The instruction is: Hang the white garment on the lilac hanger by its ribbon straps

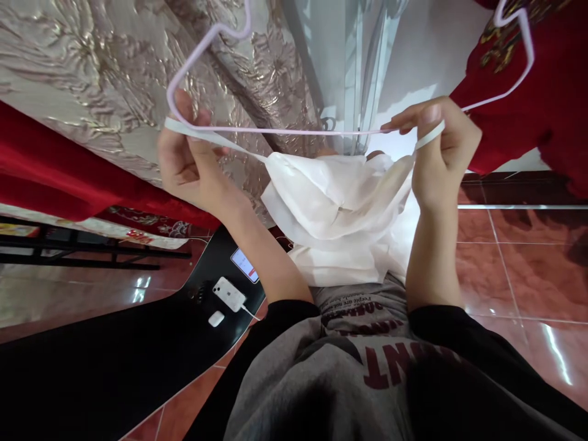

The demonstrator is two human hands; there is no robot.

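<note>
A thin lilac clothes hanger [289, 131] spans the view, its bottom bar running between both hands. At the bar's left corner, my left hand [190, 162] is closed about the hanger, with a white strap [234, 144] stretched over its fingers. My right hand [443, 150] has its fingers on the bar's right part, and another narrow white strap [430, 135] loops round its thumb. From these straps a white, thin-fabric garment [331, 208] hangs below the bar, in front of my body. The hanger's hook is outside the view.
Embossed beige-gold fabric [110, 67] hangs at the left and red cloth [509, 92] at the right. A black table [114, 361] holds a white phone [229, 294] with a cable, a small white case [215, 318] and a lit screen [245, 265]. Red tiles [542, 263] cover the floor.
</note>
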